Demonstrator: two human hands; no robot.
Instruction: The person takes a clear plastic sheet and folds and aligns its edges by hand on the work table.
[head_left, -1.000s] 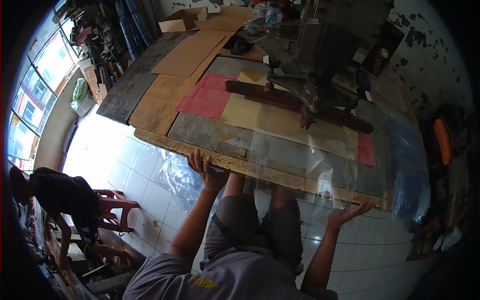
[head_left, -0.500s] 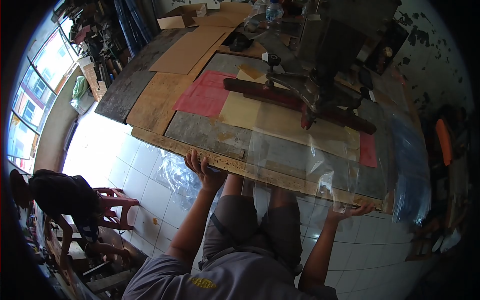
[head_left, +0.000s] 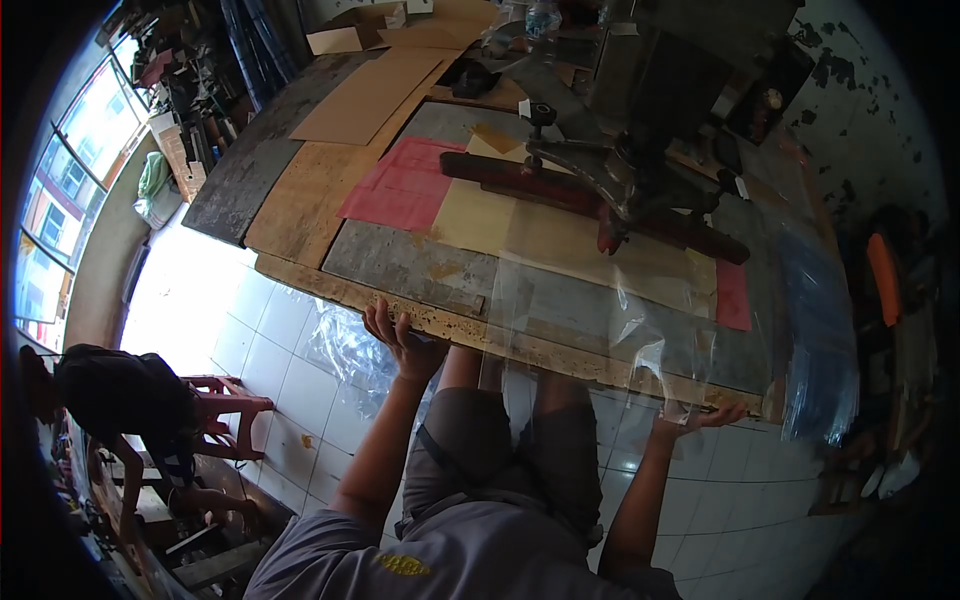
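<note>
My left hand (head_left: 405,345) grips the worn wooden table edge (head_left: 520,345), its fingertips curled over the top. My right hand (head_left: 700,415) holds the same edge farther right, partly behind a clear plastic sheet (head_left: 630,310) that drapes over the front. On the grey metal plate (head_left: 400,260) lie a red sheet (head_left: 400,185) at left, a cream sheet (head_left: 480,215) in the middle and a red piece (head_left: 733,295) at right. A dark metal press bar (head_left: 560,190), hung from a heavy machine head (head_left: 650,90), spans above them.
Brown cardboard (head_left: 370,95) and an open box (head_left: 355,30) lie at the back left. A stack of clear bluish plastic (head_left: 820,340) hangs over the right end. Crumpled plastic (head_left: 350,350) is on the tiled floor. Another person (head_left: 130,400) bends beside a red stool (head_left: 230,415).
The view has shifted slightly, so the table and sheets sit a little farther left and up. Both hands keep their places on the edge.
</note>
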